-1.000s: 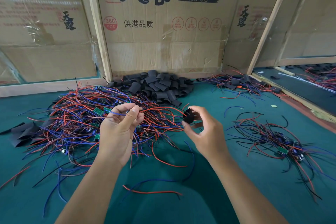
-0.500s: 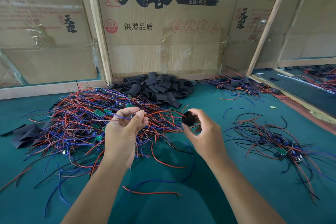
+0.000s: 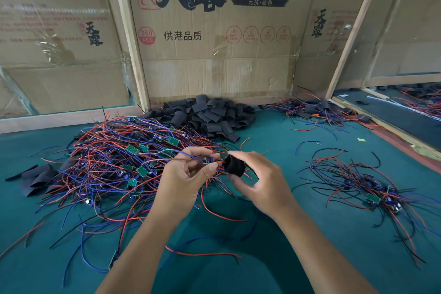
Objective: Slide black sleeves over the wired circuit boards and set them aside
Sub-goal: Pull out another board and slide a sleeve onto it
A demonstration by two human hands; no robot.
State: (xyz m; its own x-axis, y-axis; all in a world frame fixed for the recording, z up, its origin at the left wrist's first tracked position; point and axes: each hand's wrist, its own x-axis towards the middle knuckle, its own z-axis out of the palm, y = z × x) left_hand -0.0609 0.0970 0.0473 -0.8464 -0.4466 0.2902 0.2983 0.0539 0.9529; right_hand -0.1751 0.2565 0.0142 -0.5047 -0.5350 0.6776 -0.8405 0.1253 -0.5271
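Far left, a few flattened sleeves [image 3: 39,180] lie on the green worktop [image 3: 274,246] beside the large tangle of unsleeved wired boards [image 3: 114,162], evidently the bulk of the work still to do. At centre, the left hand [image 3: 183,184] pinches one board [image 3: 208,159] by its wires, held above the worktop, long axis roughly level and pointing right. The right hand [image 3: 260,181] grips a black sleeve [image 3: 235,165], its open mouth facing left toward the board, just beside it and not yet over it. Behind lies the spare sleeve heap [image 3: 205,117]. At right, a smaller wired bundle [image 3: 365,188] appears set aside; whether it is sleeved cannot be told.
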